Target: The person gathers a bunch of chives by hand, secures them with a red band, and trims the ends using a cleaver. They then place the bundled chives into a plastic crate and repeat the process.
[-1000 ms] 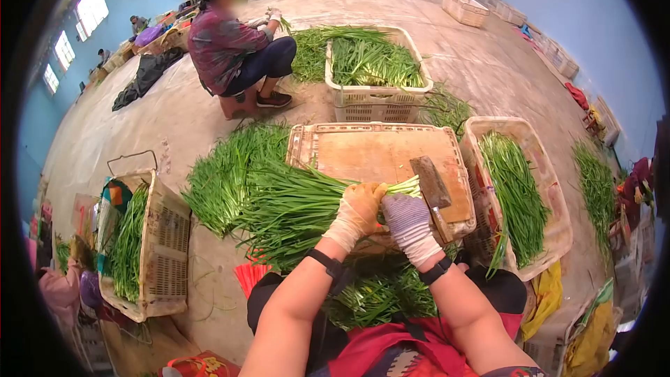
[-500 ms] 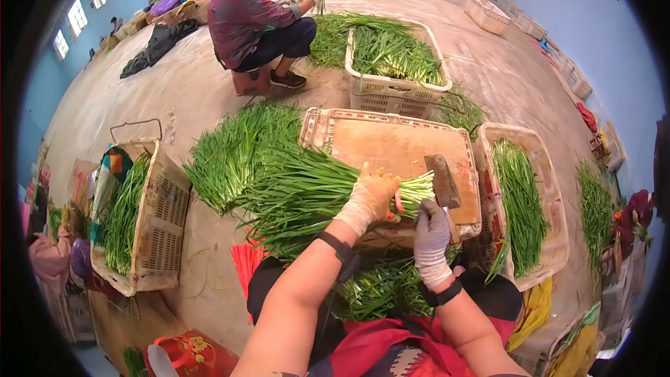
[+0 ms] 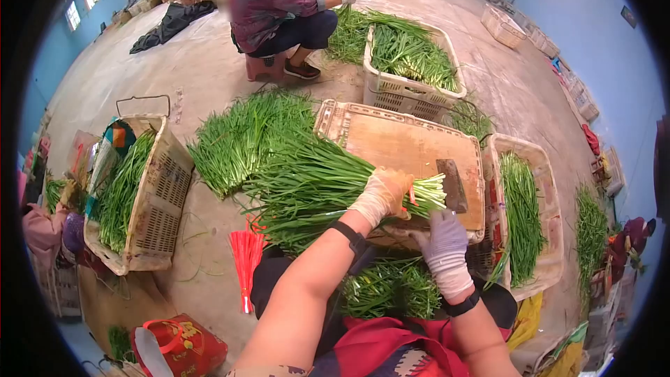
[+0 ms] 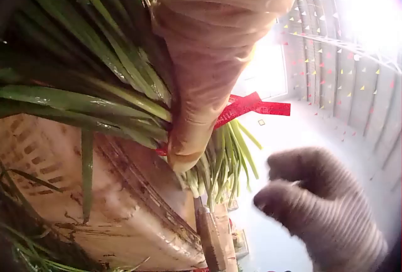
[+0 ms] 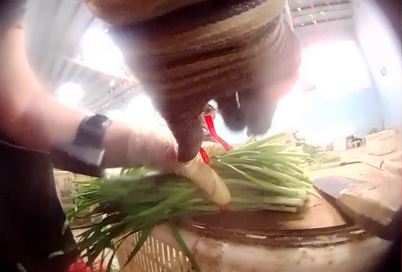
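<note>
My gloved left hand (image 3: 387, 195) grips a thick bundle of long green stalks (image 3: 307, 185) near its pale ends, over the front of a wooden board (image 3: 391, 136). In the left wrist view a red strip (image 4: 257, 107) sticks out beside the left thumb; it shows at the bundle in the right wrist view too (image 5: 215, 132). My gloved right hand (image 3: 447, 248) is just in front of the pale ends, its fingers bent and apart with nothing seen between them (image 4: 326, 206). A cleaver (image 3: 452, 185) lies on the board, right of the stalk ends.
Crates of greens stand at left (image 3: 157, 216), right (image 3: 551, 237) and behind the board (image 3: 412, 98). A loose pile (image 3: 244, 132) lies left of the board, with red strips (image 3: 246, 265) nearer me. Another person (image 3: 279, 14) squats beyond.
My right hand has come away from beside my left hand, toward me and to the right. My left hand still grips the bundle, and the head view has shifted.
</note>
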`<state>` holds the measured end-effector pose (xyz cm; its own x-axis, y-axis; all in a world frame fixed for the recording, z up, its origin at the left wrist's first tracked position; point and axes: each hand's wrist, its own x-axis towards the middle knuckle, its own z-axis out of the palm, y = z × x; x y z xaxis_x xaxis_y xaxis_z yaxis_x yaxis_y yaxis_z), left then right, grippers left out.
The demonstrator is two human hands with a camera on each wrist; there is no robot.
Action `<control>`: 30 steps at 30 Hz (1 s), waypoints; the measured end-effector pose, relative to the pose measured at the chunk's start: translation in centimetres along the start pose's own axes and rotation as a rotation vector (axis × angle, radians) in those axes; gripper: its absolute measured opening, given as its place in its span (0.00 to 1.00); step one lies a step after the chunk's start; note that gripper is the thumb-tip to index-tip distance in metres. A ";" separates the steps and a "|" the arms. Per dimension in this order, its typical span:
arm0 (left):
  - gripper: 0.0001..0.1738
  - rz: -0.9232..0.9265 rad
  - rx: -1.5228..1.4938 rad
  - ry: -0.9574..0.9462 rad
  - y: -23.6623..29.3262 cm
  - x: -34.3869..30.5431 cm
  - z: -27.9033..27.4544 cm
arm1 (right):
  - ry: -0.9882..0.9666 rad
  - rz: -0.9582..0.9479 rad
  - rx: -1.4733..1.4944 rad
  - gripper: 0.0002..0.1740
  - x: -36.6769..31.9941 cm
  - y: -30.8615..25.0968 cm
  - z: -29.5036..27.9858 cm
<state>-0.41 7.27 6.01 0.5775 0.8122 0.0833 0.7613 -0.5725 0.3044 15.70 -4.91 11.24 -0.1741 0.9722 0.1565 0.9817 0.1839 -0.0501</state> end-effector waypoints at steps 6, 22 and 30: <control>0.30 0.006 0.044 0.051 0.0 0.0 0.2 | 0.148 -0.183 -0.131 0.19 5.2 -0.4 3.3; 0.07 0.547 0.232 0.354 -0.3 -2.0 0.3 | 0.297 -0.070 0.717 0.08 2.4 2.5 11.2; 0.02 0.199 -0.307 0.114 0.4 -0.5 -0.2 | 0.370 -0.058 0.533 0.07 2.2 2.4 10.6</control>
<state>-0.44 6.65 6.27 0.6556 0.7054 0.2694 0.5036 -0.6743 0.5400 16.81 -0.76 0.98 -0.0942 0.8620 0.4980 0.7822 0.3736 -0.4987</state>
